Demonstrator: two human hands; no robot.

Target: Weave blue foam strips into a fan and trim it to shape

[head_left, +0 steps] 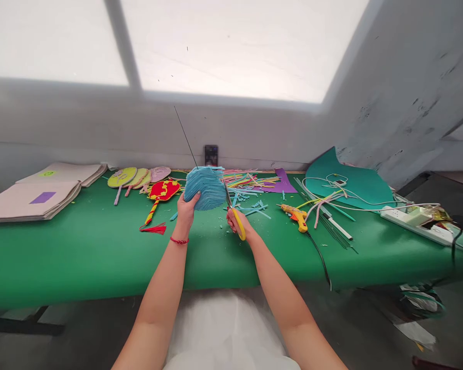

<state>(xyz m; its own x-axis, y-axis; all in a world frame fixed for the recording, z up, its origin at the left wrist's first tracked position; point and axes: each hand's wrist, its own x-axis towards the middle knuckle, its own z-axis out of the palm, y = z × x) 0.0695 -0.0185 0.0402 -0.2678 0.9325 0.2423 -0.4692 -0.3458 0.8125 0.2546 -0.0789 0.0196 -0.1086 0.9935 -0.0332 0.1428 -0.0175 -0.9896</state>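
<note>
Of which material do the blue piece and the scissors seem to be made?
Blue piece: soft, matte fibre, perhaps chenille strips or yarn; fine ridged rows show. Scissors: smooth, bright yellow handle, likely plastic; thin greyish blades, probably metal.

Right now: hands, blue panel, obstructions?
Left hand grips ribbed blue panel. Right hand holds yellow-handled scissors, blades by panel's right edge. Thin dark wire rises at panel's top edge; blue scraps on green table.

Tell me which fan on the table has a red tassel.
The red fan with yellow trim, nearest the left hand; the paler fans beyond it show no tassel.
</note>
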